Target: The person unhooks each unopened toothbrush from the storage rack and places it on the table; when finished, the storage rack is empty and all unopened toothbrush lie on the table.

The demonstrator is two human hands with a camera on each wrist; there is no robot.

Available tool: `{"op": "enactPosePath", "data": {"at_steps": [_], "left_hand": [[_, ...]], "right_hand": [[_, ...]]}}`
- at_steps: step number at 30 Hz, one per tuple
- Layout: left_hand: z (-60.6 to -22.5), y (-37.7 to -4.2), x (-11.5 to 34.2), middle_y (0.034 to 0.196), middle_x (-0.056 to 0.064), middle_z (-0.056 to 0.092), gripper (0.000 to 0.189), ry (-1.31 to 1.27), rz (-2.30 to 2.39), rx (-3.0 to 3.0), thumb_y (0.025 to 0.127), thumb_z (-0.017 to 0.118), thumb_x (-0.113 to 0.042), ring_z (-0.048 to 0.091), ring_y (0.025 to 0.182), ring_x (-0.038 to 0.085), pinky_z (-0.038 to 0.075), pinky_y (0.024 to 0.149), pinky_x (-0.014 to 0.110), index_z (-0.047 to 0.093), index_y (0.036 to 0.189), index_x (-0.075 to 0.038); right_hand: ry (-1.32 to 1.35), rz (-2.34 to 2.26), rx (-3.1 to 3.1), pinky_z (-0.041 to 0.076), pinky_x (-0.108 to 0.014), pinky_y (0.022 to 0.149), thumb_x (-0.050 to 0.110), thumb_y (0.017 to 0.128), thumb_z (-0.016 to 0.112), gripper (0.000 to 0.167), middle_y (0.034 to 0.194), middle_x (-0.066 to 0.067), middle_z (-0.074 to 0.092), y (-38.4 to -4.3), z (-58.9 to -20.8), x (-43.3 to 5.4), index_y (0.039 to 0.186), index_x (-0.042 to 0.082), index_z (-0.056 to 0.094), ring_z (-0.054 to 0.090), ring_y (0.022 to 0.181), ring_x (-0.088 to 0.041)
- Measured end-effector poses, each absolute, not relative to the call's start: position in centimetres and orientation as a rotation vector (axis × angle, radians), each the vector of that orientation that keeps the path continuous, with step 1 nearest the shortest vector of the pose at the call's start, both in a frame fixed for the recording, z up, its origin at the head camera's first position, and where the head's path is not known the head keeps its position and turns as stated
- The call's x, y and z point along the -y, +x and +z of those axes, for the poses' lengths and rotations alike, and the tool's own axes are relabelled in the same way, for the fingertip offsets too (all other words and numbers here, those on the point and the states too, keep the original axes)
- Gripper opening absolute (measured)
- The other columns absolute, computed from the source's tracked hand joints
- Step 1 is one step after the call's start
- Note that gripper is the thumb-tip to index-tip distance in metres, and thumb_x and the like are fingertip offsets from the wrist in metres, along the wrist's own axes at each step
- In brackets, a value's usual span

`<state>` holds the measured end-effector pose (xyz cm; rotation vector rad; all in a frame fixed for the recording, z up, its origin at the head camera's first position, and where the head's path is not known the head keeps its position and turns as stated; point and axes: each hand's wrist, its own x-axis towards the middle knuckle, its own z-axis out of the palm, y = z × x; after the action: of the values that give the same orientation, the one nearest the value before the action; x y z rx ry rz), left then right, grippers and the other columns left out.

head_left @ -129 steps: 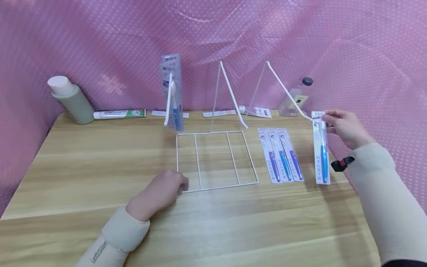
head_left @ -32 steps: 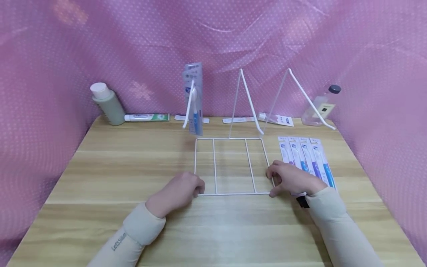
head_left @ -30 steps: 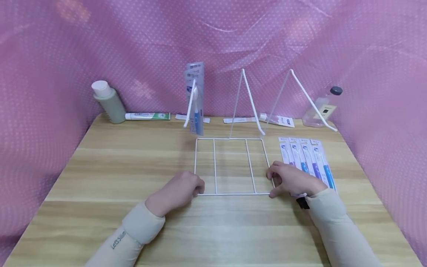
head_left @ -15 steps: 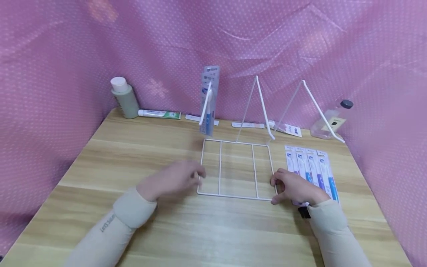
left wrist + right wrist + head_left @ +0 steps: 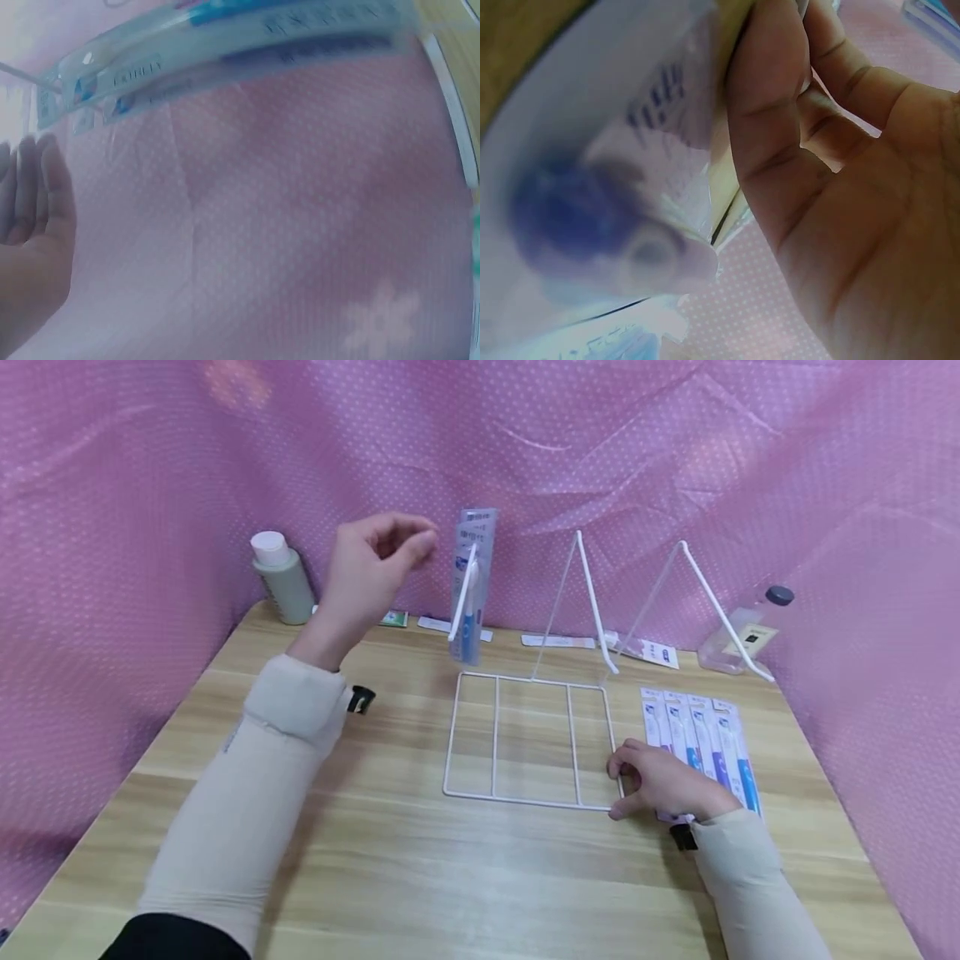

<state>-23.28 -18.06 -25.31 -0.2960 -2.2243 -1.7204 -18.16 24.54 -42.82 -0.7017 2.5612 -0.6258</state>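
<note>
The white wire display rack (image 5: 495,739) stands on the table, its three sloping hooks rising at the back. Several packaged toothbrushes (image 5: 474,602) hang from the left hook. My left hand (image 5: 367,577) is raised just left of these packs, apart from them, with loosely bent fingers and nothing held. In the left wrist view, the toothbrush packs (image 5: 247,52) lie above the hand (image 5: 37,232). My right hand (image 5: 663,781) grips the front right corner of the rack's base. Under and beside that wrist lies a row of packaged toothbrushes (image 5: 697,727), partly covered.
Along the back edge stand a green bottle (image 5: 285,581) and a clear bottle with a black cap (image 5: 750,631). A toothpaste tube (image 5: 652,651) and white strips (image 5: 558,642) lie between them. Another tube (image 5: 394,618) is mostly behind my left arm. Pink cloth (image 5: 562,443) surrounds the table.
The right hand set its toothbrush pack down in the row, then took the rack's right corner. The left hand let go of the left corner and rose towards the hanging packs.
</note>
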Motion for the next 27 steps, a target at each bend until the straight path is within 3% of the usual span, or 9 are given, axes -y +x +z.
{"op": "enactPosePath", "data": {"at_steps": [3,12,27], "left_hand": [[-25.0,-24.4,17.4,0.106,0.003,0.075,0.023,-0.28,-1.849,2.103,0.099,0.074,-0.018,0.07,0.1,0.018,0.057,0.094,0.029,0.076,0.118,-0.005],[-25.1,-25.3,16.2,0.105,0.003,0.075,0.02,-0.189,-1.963,2.045,0.095,0.077,-0.017,0.069,0.101,0.018,0.057,0.099,0.031,0.078,0.113,-0.006],[-25.5,-24.8,15.6,0.101,-0.001,0.074,0.018,-0.204,-1.921,2.1,0.092,0.082,-0.019,0.064,0.093,0.014,0.053,0.09,0.027,0.078,0.107,-0.01]], "right_hand": [[-0.709,-0.629,-2.56,0.044,-0.027,0.07,0.033,0.071,0.097,0.047,0.095,0.002,0.057,-18.3,-42.7,-24.5,0.101,0.015,0.066,0.052,0.079,-0.015],[-0.672,-0.612,-2.561,0.043,-0.028,0.069,0.032,0.071,0.097,0.046,0.095,0.001,0.056,-18.3,-42.3,-24.4,0.1,0.015,0.066,0.051,0.08,-0.016],[-0.656,-0.613,-2.55,0.043,-0.027,0.07,0.031,0.071,0.097,0.046,0.096,0.001,0.057,-18.3,-42.7,-24.4,0.101,0.015,0.066,0.052,0.081,-0.016]]}}
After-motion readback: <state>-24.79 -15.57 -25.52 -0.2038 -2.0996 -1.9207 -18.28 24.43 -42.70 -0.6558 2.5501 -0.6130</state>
